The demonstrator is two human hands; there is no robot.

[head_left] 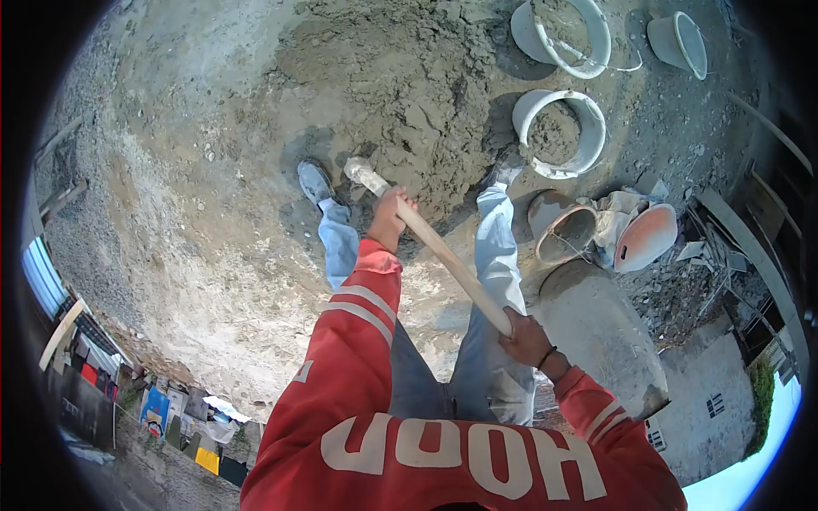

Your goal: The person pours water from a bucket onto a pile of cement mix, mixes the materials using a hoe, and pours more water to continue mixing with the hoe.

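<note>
My left hand (389, 217) is closed round the upper part of a long wooden handle (452, 266). Lower down, near the butt end by my thigh, my right hand (526, 341) grips the same handle. The handle slants from the right hand up and left across my legs. At its far end is a pale, crusted head (361, 173); its full shape cannot be made out. A heap of wet grey mortar (417, 111) lies just beyond that end, between and ahead of my shoes.
Two buckets, a near one (594, 115) and a farther one (601, 34), hold mortar at the right. Another bucket (673, 43) stands beyond. A brown bucket (550, 213) and an orange container (652, 238) lie beside rubble. Planks (750, 247) line the right side.
</note>
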